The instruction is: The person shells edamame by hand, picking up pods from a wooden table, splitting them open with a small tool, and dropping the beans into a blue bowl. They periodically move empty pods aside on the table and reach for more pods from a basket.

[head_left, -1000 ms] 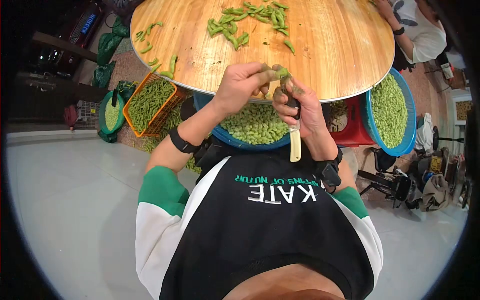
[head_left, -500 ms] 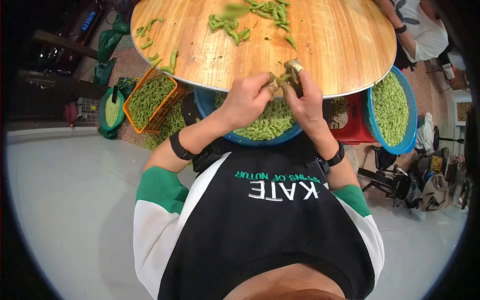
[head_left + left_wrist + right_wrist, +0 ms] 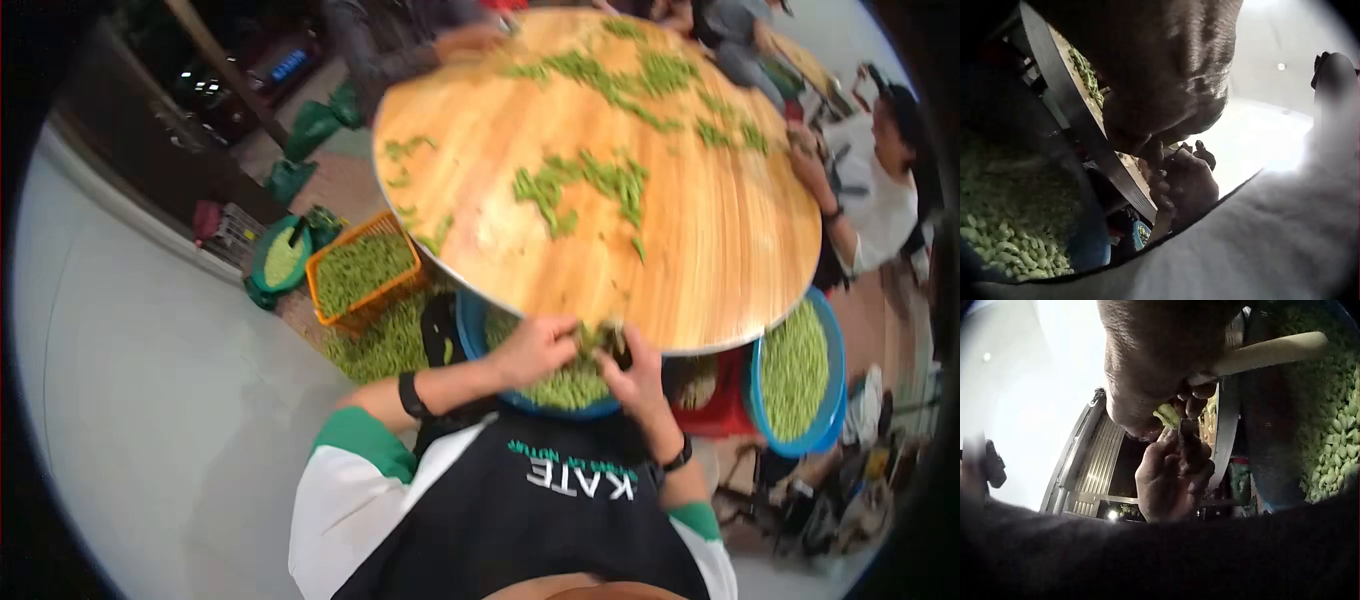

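In the head view my left hand and right hand meet at the near edge of the round wooden table. Between their fingertips is a green soybean pod, pinched by my left hand's thumb and fingers in the right wrist view. My right hand grips a knife whose pale handle sticks out past the fingers; its blade is hidden. Directly below the hands sits a blue basin of shelled beans. Loose pods lie on the table beyond.
An orange crate of pods stands at the left, by a green basin. Another blue tub of beans is at the right, next to a red stool. Other people sit around the table.
The head view has tilted up and turned, showing more of the table and the people. My hands stay together near the table edge; the knife handle, visible earlier from above, is now hidden there.
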The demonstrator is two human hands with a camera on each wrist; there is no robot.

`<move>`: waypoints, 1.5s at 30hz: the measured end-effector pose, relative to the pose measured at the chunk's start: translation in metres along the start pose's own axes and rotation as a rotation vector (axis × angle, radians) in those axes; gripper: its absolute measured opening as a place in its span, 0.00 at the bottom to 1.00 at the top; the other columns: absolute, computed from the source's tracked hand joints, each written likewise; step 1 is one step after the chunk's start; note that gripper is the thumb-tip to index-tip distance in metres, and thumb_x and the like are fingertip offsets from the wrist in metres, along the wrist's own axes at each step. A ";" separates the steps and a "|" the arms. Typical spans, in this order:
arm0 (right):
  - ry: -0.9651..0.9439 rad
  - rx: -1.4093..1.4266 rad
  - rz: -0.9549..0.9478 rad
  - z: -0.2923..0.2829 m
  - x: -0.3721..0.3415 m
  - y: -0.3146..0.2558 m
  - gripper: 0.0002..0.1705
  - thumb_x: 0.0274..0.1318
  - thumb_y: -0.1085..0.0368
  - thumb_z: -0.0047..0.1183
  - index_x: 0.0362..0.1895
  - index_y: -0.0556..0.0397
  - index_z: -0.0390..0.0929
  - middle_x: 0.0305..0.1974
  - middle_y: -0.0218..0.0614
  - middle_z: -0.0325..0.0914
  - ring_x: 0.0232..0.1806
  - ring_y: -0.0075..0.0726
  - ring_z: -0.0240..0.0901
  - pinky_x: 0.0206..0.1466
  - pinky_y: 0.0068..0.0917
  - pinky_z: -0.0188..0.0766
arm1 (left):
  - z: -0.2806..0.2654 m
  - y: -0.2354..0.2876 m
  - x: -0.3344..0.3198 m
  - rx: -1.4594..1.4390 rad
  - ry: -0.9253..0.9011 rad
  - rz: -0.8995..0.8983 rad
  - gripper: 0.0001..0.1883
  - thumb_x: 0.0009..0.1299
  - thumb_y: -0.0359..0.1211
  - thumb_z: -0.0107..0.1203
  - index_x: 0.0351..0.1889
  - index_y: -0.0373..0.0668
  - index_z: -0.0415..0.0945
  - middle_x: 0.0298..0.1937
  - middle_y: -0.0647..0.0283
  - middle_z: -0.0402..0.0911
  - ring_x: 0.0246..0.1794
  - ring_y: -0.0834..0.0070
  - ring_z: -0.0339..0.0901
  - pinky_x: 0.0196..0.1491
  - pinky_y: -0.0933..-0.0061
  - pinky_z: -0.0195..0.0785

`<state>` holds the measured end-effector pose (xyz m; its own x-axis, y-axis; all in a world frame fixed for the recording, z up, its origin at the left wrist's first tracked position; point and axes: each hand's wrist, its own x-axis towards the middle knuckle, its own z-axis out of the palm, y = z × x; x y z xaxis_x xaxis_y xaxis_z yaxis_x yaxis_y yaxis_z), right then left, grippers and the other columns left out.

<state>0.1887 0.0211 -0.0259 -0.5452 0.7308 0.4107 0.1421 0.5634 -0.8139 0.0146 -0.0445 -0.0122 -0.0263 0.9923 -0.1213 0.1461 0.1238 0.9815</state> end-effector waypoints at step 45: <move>0.073 0.146 0.235 -0.028 -0.004 0.010 0.11 0.54 0.72 0.55 0.42 0.61 0.75 0.28 0.36 0.78 0.28 0.24 0.73 0.33 0.23 0.70 | -0.008 -0.008 0.025 0.734 -0.107 0.622 0.08 0.56 0.20 0.54 0.34 0.34 0.72 0.36 0.51 0.72 0.34 0.54 0.73 0.36 0.64 0.68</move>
<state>0.2154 0.0350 -0.0240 -0.4499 0.8636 0.2275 0.1344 0.3173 -0.9387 0.0048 -0.0205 -0.0215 0.3494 0.8730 0.3404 0.6855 -0.4858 0.5423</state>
